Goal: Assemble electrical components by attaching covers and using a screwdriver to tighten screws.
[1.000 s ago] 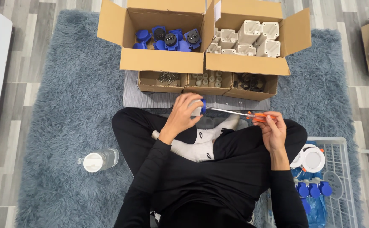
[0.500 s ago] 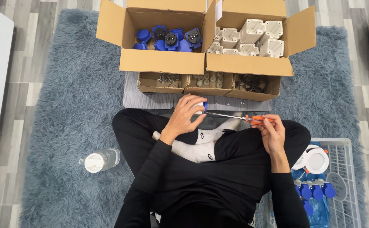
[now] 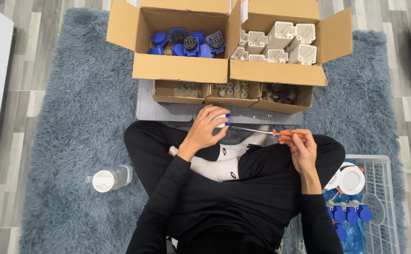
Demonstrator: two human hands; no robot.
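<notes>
Right now the work in hand looks like a fastening step: the left hand (image 3: 204, 132) is curled around a small white-and-blue socket part (image 3: 223, 119), fingers closed tight over it so that only its top edge and a blue corner show, and holds it above the lap, just in front of the grey board (image 3: 163, 110). The right hand (image 3: 301, 149) pinches the orange handle of a screwdriver (image 3: 262, 131), fingers gathered on the grip, and the thin metal shaft runs nearly level across to the part, its tip meeting the blue side of it. Whether the tip is seated in a screw head cannot be told; the fingers hide that spot. The person sits cross-legged on a shaggy grey-blue rug (image 3: 73, 117). Ahead stand two open cardboard boxes, the left box (image 3: 179, 73) holding blue socket inserts and the right box (image 3: 280, 73) holding white housings, and in front of them a low row of small cardboard trays (image 3: 231, 99) with screws and other little fittings. A white wire basket (image 3: 384, 202) at the right knee holds pieces with white round lids and blue caps, and a clear bottle (image 3: 111, 178) lies on the rug to the left. By my judgement the next move calls for keeping the shaft in line with the screw, pressing gently and twisting the handle while the left hand braces the part.
</notes>
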